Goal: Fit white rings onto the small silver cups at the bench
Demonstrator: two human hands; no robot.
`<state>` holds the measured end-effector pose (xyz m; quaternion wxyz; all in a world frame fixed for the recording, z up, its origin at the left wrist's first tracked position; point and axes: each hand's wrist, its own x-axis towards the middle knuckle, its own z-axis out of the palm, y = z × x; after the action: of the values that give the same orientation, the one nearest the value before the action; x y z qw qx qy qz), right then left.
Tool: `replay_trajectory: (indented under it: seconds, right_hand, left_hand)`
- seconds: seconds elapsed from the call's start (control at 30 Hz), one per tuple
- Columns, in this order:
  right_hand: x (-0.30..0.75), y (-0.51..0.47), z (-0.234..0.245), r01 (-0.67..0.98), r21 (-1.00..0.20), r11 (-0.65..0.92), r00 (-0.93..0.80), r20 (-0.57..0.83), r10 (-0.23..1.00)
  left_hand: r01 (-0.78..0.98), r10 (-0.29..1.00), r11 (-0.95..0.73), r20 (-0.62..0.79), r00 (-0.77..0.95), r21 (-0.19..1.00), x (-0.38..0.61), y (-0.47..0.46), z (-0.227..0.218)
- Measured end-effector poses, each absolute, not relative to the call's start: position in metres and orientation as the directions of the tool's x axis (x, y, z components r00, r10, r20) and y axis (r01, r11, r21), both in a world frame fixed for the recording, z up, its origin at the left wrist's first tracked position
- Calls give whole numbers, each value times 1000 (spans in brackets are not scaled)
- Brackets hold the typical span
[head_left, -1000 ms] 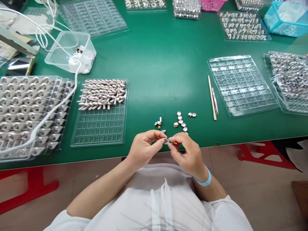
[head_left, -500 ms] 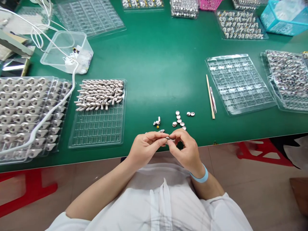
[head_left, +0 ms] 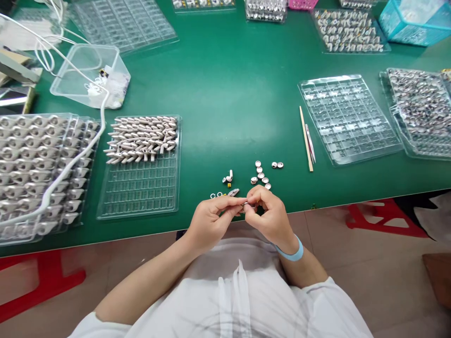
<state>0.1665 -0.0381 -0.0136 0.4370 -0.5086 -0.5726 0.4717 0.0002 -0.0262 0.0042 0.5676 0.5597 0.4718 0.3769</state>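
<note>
At the near edge of the green table, my left hand (head_left: 208, 220) and my right hand (head_left: 270, 217) meet. Pinched between their fingertips is a small silvery earbud part (head_left: 245, 204), mostly covered by the fingers. Just beyond them lie several small oval earbud caps (head_left: 260, 176), with two more caps (head_left: 277, 165) off to the right. Past my left fingers are a white earbud piece (head_left: 229, 176), a tiny yellow square part (head_left: 229, 185), white rings (head_left: 213, 195) and a pointed silvery piece (head_left: 233, 192).
On the left, a clear tray (head_left: 139, 192) holds rows of stem-shaped shells (head_left: 143, 138), beside stacked trays of grey shells (head_left: 31, 164) crossed by a white cable (head_left: 70, 166). A wooden stick (head_left: 306, 138) and tweezers (head_left: 310, 143) lie right, near a clear tray (head_left: 352, 119).
The view has shifted slightly. My left index finger has straightened over the part, and my right fingers have closed in on it. White rings now show beyond my left hand.
</note>
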Motion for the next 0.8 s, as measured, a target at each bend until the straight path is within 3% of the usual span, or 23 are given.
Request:
replay_trajectory:
  seconds: [0.23,0.4,0.53,0.8]
  right_hand:
    - [165,-38,-14,41,-999,2,-122,-3,993]
    - [161,-37,-16,15,-1000,6,-107,5,994]
    - [159,-36,-19,57,-997,50,-93,44,995]
    - [178,-44,-13,70,-992,101,-157,90,984]
  left_hand:
    - [171,968,-107,64,242,979,2,-34,0]
    - [170,970,-132,92,223,977,4,-36,0]
    - [170,974,-69,30,226,983,2,-34,3]
    - [24,943,225,-224,247,974,0,-21,15]
